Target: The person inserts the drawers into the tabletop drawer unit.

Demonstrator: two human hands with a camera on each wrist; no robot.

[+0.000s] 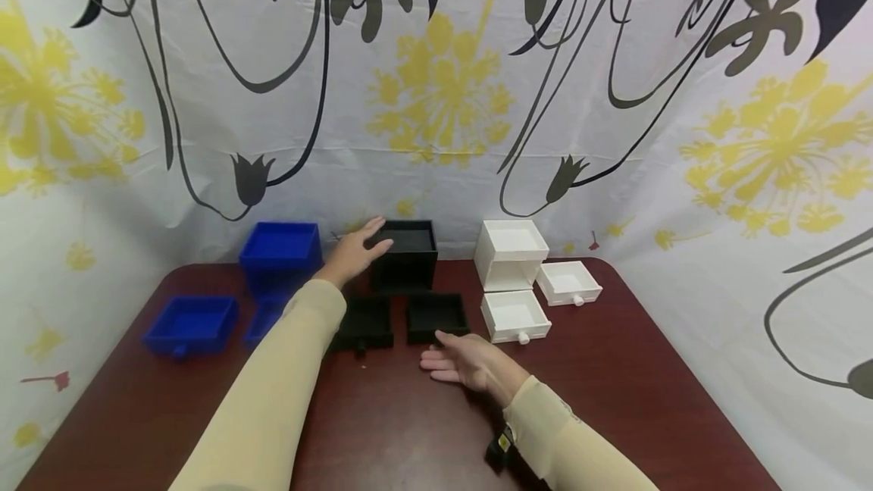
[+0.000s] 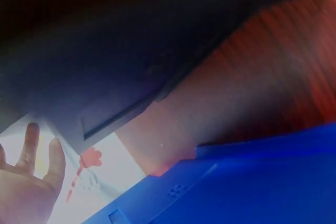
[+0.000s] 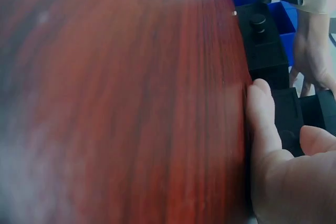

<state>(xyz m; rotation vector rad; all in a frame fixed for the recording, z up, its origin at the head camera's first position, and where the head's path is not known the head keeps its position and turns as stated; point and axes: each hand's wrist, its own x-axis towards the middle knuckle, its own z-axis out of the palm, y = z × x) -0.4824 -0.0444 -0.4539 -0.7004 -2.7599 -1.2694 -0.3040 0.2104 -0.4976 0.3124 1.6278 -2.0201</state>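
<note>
My left hand is at the upper left side of the black box, its fingers extended. Whether it touches the box I cannot tell. In the left wrist view, that hand's spread fingers show near a dark panel's corner. My right hand has its fingers out straight, just before the front of the right black drawer; contact is unclear. To the left of that drawer lies another black drawer with a round knob, partly behind my left sleeve. Both black drawers sit on the table in front of the box.
A blue box stands at the back left, with a blue drawer and a second, partly hidden blue drawer. At right is a white box with two white drawers. Patterned cloth hangs behind the brown table.
</note>
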